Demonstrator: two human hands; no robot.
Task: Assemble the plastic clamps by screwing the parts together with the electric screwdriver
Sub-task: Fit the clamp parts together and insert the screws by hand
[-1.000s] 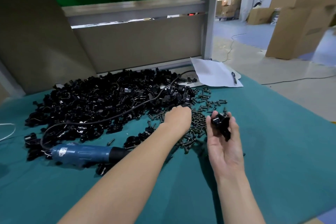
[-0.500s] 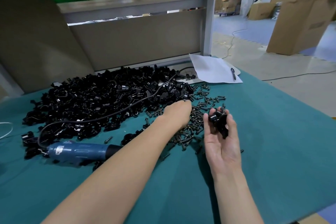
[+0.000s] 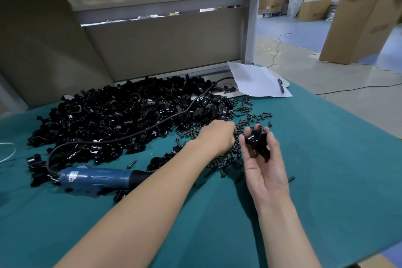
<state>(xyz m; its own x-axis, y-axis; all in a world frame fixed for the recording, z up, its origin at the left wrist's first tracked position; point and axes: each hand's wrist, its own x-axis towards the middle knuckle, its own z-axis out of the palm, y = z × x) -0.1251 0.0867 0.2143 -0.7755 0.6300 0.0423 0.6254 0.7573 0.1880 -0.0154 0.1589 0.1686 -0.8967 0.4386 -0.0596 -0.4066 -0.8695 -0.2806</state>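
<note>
The clamp (image 3: pixel 257 145) is held up over the table (image 3: pixel 326 170), in the curled fingers of the right hand (image 3: pixel 262 165), which is turned palm up. Little has changed in the last second: the clamp has been kept in the same grip, and the left hand (image 3: pixel 217 137) has been kept down on the screws (image 3: pixel 245 115). The two hands have only been brought a bit nearer to each other. From this it can be judged that a screw is still being picked out and that no screw has been put in this clamp yet. The left fingers are hidden behind the back of the hand, so it cannot be told if a screw is pinched. The clamp's long side is slanted from far left to near right, and its round end is pointed far left, at the screws. To the far left, a big pile (image 3: pixel 121 120) of black parts is spread out. The screwdriver (image 3: pixel 97 178) is laid on the table at the near left, untouched, with its long side set left to right and its tip hidden under the left arm. A paper (image 3: pixel 254 78) with a pen (image 3: pixel 281 85) is seen at the far edge.
</note>
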